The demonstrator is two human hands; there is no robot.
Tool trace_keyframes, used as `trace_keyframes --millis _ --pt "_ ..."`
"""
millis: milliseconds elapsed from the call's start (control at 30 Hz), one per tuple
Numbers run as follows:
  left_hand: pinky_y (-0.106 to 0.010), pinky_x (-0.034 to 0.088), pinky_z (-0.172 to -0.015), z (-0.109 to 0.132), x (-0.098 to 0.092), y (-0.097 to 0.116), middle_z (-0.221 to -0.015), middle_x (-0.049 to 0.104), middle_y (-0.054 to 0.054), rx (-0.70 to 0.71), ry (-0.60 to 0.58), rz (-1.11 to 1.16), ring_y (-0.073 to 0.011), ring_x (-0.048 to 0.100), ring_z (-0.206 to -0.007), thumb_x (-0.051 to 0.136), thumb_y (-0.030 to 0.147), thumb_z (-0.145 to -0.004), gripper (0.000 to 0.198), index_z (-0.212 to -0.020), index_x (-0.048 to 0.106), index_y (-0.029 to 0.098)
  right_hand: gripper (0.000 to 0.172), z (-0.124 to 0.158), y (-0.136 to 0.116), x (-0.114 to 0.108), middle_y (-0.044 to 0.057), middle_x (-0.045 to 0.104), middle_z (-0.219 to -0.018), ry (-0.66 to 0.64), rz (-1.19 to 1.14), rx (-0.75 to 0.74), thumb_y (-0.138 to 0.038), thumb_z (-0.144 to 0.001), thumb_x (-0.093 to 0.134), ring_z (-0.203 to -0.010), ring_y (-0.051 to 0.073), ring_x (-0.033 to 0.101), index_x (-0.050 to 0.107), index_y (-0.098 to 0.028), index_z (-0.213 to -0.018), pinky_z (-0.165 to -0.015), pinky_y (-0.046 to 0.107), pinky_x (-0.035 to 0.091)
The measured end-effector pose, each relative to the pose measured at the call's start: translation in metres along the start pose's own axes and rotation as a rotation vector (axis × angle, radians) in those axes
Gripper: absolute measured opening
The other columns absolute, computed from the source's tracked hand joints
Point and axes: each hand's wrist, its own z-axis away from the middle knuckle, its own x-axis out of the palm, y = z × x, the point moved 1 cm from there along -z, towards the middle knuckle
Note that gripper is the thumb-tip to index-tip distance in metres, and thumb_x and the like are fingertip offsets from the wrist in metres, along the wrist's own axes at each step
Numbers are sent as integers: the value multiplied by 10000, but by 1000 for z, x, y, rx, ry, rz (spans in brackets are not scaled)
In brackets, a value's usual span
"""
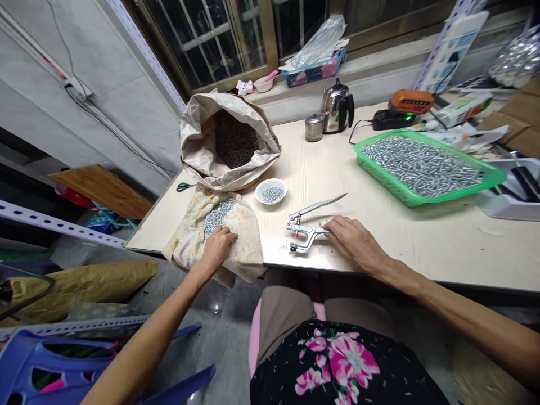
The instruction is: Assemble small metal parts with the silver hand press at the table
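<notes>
My right hand (352, 239) grips the lower handle of silver hand pliers, like snap-fastener pliers (310, 233), over the table's front edge. The pliers' handles are spread, with a spring and a small red tip at the jaws. My left hand (219, 246) rests on a patterned cloth (248, 225), its fingers curled at the near side of a pile of small metal pins (217, 215). What sits between those fingertips is hidden. A small white bowl (271, 183) of similar metal pieces stands just beyond the pliers.
A large open paper sack (192, 132) of dark small parts stands behind the cloth, beside green-handled scissors (184, 187). At right lies a green basket (407, 199) full of metal pins. Farther back are a kettle (337, 107), a lidded jar (314, 128) and an orange battery on a charger (390, 120).
</notes>
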Motion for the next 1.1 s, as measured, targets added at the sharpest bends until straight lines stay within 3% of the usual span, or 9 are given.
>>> trace_keyframes --millis 133,267,400,500,667,767,900,1100 --pt "-344 424 -798 -1 7 -9 -893 645 -118 76 19 -11 -261 515 -935 416 206 -973 327 -906 733 155 194 0 13 -11 67 585 -897 -31 17 66 -230 -995 383 -821 204 552 564 -192 -937 -741 343 387" --pt "-342 432 -810 -1 14 -20 -933 651 -118 112 76 50 -259 515 -946 400 220 -979 335 -956 729 161 190 -1 20 -25 71 597 -923 74 6 152 -282 -996 408 -834 210 566 573 -188 -983 -747 351 404" --pt "-344 434 -838 1 13 -27 -983 651 -115 160 29 86 -254 513 -961 405 113 -929 325 -1010 717 161 201 -2 19 -31 72 609 -934 72 -17 140 -300 -994 411 -854 214 575 582 -192 -1000 -758 356 410" --pt "-348 438 -842 3 5 -25 -984 635 -116 142 -13 66 -256 507 -982 424 56 -880 317 -976 706 163 229 1 15 -24 75 620 -943 36 -28 120 -314 -1001 386 -870 218 585 584 -199 -992 -757 362 406" --pt "-356 449 -789 4 -6 -21 -915 614 -120 123 -49 -21 -257 514 -935 461 135 -924 222 -825 659 157 270 9 15 -3 70 628 -952 5 -62 101 -357 -1008 371 -869 216 592 594 -206 -1013 -748 361 399" --pt "-356 454 -813 4 -10 -20 -906 641 -117 102 -6 59 -251 541 -932 489 156 -919 200 -814 659 152 291 12 17 5 69 628 -940 15 -55 78 -371 -1013 366 -857 215 587 602 -202 -1019 -747 361 393" --pt "-310 466 -797 -1 -16 6 -853 689 -65 -72 144 490 -199 604 -833 569 201 -863 122 -849 685 166 264 14 16 6 80 635 -923 50 3 31 -323 -1009 391 -865 220 577 613 -181 -1017 -755 363 380" --pt "-232 454 -584 -24 -18 91 -718 678 -15 -235 21 1321 -115 576 -582 697 323 -726 233 -870 711 140 219 12 3 -1 84 668 -947 189 185 5 -192 -985 429 -878 203 574 637 -195 -1055 -804 361 346"
